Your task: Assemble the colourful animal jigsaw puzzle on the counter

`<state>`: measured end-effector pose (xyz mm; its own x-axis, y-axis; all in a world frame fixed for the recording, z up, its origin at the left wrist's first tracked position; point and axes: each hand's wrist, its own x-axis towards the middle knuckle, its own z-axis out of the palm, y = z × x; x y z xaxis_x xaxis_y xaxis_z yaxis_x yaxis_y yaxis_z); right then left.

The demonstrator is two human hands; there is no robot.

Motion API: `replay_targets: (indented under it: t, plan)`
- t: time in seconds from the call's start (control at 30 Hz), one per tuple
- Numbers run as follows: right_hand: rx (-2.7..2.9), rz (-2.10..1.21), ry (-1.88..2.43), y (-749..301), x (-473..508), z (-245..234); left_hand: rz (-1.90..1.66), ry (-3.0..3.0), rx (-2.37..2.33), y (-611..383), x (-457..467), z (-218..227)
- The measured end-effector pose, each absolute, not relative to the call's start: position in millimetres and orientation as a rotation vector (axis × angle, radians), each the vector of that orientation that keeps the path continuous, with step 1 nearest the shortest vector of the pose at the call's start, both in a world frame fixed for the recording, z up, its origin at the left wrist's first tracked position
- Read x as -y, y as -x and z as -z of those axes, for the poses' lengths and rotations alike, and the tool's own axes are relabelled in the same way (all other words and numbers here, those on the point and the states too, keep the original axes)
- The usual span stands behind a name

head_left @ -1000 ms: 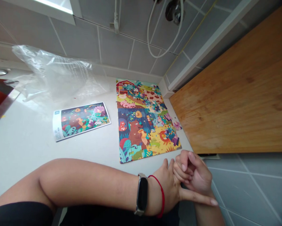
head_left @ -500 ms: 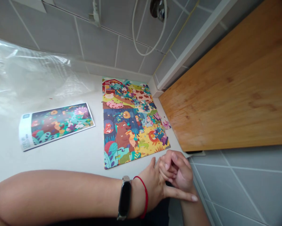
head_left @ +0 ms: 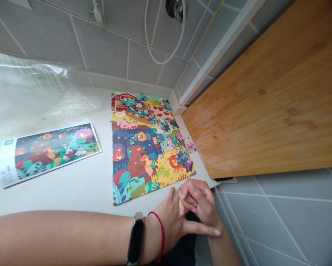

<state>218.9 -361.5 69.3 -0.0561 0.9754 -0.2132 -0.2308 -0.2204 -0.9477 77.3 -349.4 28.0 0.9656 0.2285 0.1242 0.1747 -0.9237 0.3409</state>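
Note:
My left hand, with a dark fitness band and a red string at the wrist, reaches in from the left. Its thumb and little finger are stretched apart, while the middle fingers go into my right hand. The right fingers are curled closed around them. Both hands are just off the near right corner of a colourful jigsaw puzzle. Farm animals, a bear and a lion are pictured on it. Several loose puzzle pieces lie on its right side and upper half. I see no piece in either hand.
A printed leaflet with a matching forest picture lies left of the puzzle on the white table. Clear plastic wrapping is behind it. A wooden panel borders the right side. A white cable hangs against the tiled wall.
The view has shifted a little, so the puzzle, leaflet and hands appear further left. The hands stay clasped, with the right fingers shifting slightly over the left ones.

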Motion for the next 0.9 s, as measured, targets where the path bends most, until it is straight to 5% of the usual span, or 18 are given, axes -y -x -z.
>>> replay_targets:
  t: [0.4, 0.63, 0.9]
  plan:
    - [1.098, -1.245, 1.366, -221.8, 358.0, -69.1, -0.152, -2.791, -0.295, -77.6, 342.7, -32.5]
    - [1.469, -0.423, 1.931, -268.6, 336.9, -45.4, 0.01, -2.767, -0.292, -73.3, 334.7, -36.3]
    - [1.522, -0.513, 2.058, -307.1, 326.9, -35.5, -0.039, -2.792, -0.229, -72.8, 342.3, -24.7]
